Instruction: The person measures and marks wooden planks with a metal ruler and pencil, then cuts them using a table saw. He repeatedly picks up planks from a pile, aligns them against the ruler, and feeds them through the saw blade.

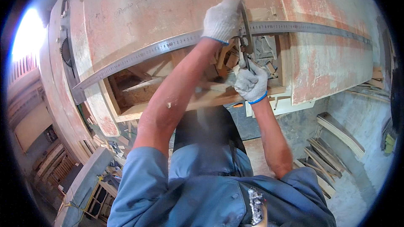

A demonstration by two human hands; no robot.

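A long steel ruler [179, 41] lies along the front edge of the worn wooden bench top [176, 0]. At the ruler's middle a dark metal clamp [247, 38] spans the bench edge, above an open drawer [126, 112]. My left hand [223, 19], in a white knit glove, is closed at the clamp's upper end, over the ruler. Lower down, my gloved right hand [251, 83] is closed around the clamp's lower end, in front of the drawer. My own fingers partly hide the clamp, so its full shape cannot be made out.
Wood offcuts and small metal pieces [265, 50] fill the drawer. A toothed saw blade [66, 52] stands up at the bench's left. Boards [324, 159] lie on the floor at right. A grey machine part [86, 185] stands at lower left.
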